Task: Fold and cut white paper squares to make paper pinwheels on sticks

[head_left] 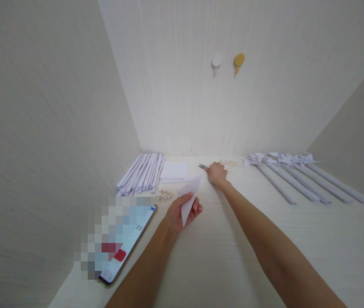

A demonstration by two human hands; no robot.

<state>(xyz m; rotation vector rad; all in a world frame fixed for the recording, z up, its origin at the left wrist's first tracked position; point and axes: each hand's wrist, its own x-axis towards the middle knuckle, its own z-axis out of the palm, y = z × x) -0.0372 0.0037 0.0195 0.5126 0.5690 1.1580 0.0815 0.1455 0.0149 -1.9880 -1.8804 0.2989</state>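
The left hand (182, 211) is raised a little over the middle of the pale wood-grain desk (233, 256), thumb and fingers pinched together on a folded white sheet of paper (189, 197) shaped like a narrow triangle, whose broad end points up and toward the back of the desk. The right hand (216, 173) reaches far forward to the back edge of the desk, close to the rear wall, with its fingers closed around a pair of small metal scissors (203, 167); only the thin grey tip shows, sticking out to the left of the fist and lying low over the desk surface. The two hands are apart, the right one farther back than the left.

At the back left corner of the desk lies a bundle of white rolled paper sticks (142, 173), packed side by side and slanting toward the left wall. Just beside them, against the back edge, sits a flat stack of white square paper sheets (174, 171). In front of the sticks, near the left hand, lies a small heap of pale wooden bits (164, 195), too small to make out. A smartphone (130, 244) with a lit, blurred screen lies near the front left edge.

Along the back right of the desk, four white paper pinwheels on long rolled stems (297, 179) lie side by side, their heads toward the back edge. On the rear wall hang a round white hook (216, 60) and a yellow hook (239, 60), side by side.
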